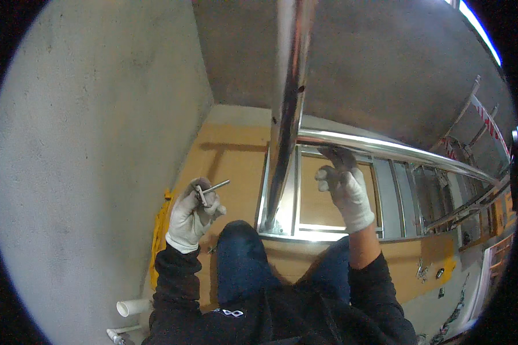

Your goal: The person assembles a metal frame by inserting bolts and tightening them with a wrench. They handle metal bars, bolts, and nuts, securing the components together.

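Note:
My left hand [194, 214], in a white work glove, is shut on a small L-shaped metal key [210, 190] and holds it up left of a shiny upright metal post [289, 109]. My right hand [344, 185], also gloved, reaches up to the polished horizontal rail [385, 150] that runs right from the post. Its fingers curl around the underside of the rail near the joint. Below the rail stands a metal frame [296, 190] with vertical bars. My knees in blue trousers show at the bottom centre.
A grey concrete wall [98, 144] fills the left side. Brown board sheets [236, 161] cover the floor below. A white pipe end [131, 307] lies lower left. A ladder [472, 115] leans at the right, with small metal fittings [423, 270] on the board.

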Tool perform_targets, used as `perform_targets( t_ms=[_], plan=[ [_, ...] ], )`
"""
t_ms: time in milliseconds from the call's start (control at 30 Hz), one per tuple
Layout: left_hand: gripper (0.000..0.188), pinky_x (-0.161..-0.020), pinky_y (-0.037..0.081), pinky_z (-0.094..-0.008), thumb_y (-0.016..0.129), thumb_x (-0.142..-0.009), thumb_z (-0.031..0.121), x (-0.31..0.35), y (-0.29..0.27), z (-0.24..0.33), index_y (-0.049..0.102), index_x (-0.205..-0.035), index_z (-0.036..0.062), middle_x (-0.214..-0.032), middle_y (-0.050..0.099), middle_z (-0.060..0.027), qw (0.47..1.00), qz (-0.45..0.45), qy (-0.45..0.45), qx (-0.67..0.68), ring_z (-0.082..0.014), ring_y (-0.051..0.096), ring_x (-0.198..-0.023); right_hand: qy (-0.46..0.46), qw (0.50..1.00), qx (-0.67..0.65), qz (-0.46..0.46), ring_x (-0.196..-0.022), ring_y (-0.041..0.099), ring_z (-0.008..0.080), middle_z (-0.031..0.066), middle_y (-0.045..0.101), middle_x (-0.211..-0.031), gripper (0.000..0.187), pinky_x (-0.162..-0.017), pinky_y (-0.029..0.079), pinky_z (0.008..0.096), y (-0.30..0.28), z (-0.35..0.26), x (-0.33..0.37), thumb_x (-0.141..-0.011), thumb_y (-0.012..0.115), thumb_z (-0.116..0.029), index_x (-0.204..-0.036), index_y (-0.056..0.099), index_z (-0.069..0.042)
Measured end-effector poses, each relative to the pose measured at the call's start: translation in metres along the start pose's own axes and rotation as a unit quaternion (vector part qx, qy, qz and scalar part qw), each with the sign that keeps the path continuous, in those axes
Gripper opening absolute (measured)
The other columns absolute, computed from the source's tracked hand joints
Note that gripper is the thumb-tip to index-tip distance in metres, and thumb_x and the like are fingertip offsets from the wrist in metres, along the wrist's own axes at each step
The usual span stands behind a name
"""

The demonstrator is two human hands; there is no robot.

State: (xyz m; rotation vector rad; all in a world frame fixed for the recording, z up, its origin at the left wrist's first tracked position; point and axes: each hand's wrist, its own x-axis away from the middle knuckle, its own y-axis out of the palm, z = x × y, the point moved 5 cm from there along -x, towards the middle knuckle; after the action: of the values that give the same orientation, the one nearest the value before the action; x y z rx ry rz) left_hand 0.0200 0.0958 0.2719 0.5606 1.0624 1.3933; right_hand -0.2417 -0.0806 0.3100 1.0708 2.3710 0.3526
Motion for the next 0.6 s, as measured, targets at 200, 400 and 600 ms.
perform_targets(
  t_ms=[200, 400, 600],
  plan=[
    [0.035, -0.082, 0.052, -0.0466, 0.053, -0.093, 0.017, -0.045, 0.058, -0.002, 0.053, -0.125, 0.0029, -0.084, 0.058, -0.008, 0.997, -0.075, 0.016, 0.011, -0.0227, 0.056, -0.077, 0.018, 0.985, -0.163, -0.052, -0.097, 0.061, 0.0237, 0.011, 0.059, -0.115, 0.049, -0.072, 0.052, 0.0325, 0.013, 0.011, -0.023, -0.091, 0.058, -0.035, -0.127, 0.047, -0.004],
    [0.036, -0.084, 0.051, -0.0454, 0.049, -0.095, 0.02, -0.05, 0.075, -0.002, 0.052, -0.127, 0.0035, -0.085, 0.058, -0.0072, 0.997, -0.064, 0.016, 0.042, -0.0216, 0.054, -0.076, 0.028, 0.985, -0.164, -0.036, -0.093, 0.061, 0.0185, 0.0073, 0.062, -0.111, 0.039, -0.073, 0.049, 0.0305, 0.023, 0.001, -0.04, -0.096, 0.052, -0.034, -0.124, 0.052, -0.007],
    [0.037, -0.083, 0.051, -0.0448, 0.05, -0.096, 0.022, -0.044, 0.068, -0.016, 0.052, -0.128, 0.0029, -0.083, 0.057, -0.0061, 0.997, -0.068, -0.004, 0.041, -0.02, 0.053, -0.076, 0.049, 0.982, -0.18, -0.022, -0.089, 0.061, 0.0178, 0.0084, 0.064, -0.102, 0.035, -0.076, 0.048, 0.0318, 0.027, -0.003, -0.033, -0.098, 0.047, -0.033, -0.116, 0.056, -0.004]
  ],
)
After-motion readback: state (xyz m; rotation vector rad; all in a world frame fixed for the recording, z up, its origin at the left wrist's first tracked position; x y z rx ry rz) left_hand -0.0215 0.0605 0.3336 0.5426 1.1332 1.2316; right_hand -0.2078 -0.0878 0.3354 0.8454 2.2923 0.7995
